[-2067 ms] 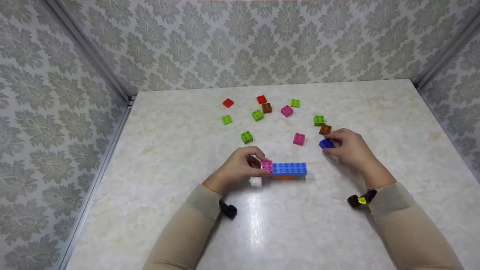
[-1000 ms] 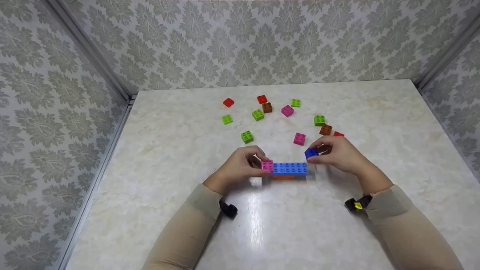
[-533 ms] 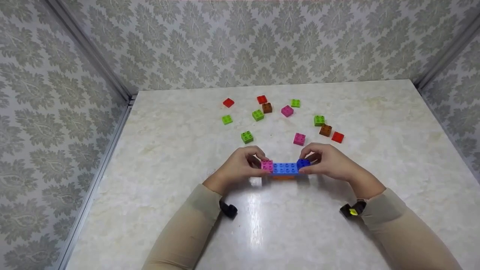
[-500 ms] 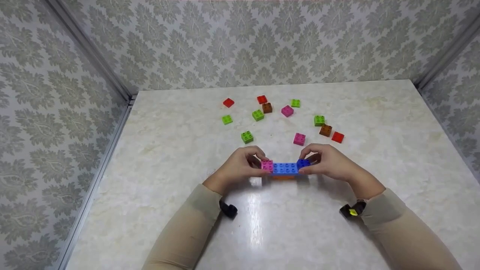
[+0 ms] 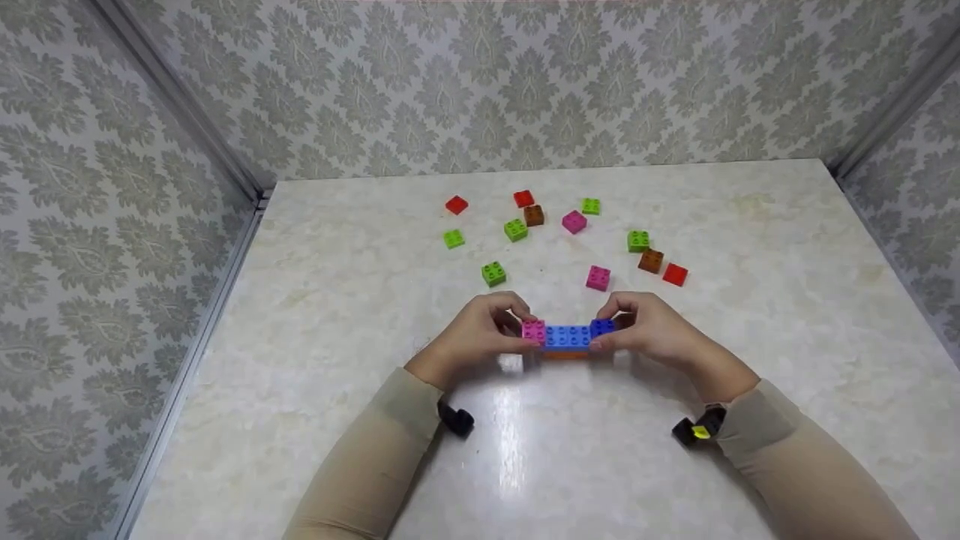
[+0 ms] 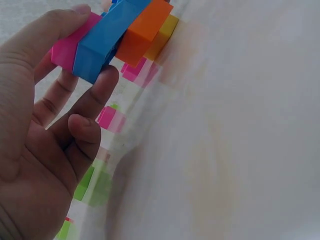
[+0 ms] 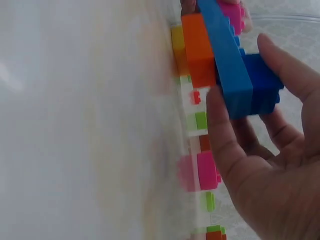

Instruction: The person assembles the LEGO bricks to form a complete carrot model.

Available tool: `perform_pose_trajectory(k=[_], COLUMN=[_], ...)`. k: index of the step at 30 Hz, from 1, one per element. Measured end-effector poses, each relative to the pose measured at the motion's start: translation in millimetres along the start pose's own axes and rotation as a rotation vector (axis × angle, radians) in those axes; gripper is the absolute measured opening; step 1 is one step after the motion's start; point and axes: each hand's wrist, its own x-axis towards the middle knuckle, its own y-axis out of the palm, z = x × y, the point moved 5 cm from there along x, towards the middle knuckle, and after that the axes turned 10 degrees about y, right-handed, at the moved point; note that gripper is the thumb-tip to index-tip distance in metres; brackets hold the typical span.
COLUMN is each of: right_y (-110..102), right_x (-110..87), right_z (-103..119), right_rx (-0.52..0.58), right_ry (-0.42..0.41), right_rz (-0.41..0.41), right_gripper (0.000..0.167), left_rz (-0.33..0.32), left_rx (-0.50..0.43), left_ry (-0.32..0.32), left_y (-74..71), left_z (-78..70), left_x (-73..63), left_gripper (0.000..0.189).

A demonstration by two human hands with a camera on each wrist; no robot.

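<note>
The left hand pinches a square pink plastic brick and the right hand a square dark-blue plastic brick, seemingly steadying the long light-blue plastic bar between their fingers.

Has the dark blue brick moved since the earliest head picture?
Yes: the dark blue brick has moved left and down the picture. It was right of the nearer loose pink brick; now almost straight below it in frame.

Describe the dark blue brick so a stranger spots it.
Above the pale table, find the light blue studded beam. At its right end, the right hand pinches the dark blue brick. It alone is deep blue; the beam is lighter.
</note>
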Motion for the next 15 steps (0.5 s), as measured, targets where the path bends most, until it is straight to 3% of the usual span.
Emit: perform_pose_trajectory(k=[15], right_y=[-0.1], right_x=[0.0], right_z=[-0.3], right_rx=[-0.010], right_ry=[0.024], right_rz=[0.001], right_gripper=[0.036], left_rz=[0.001], left_rx=[0.010], left_ry=[-0.002], left_y=[-1.7], left_z=[3.0], left_x=[-0.5], left_gripper=[0.031])
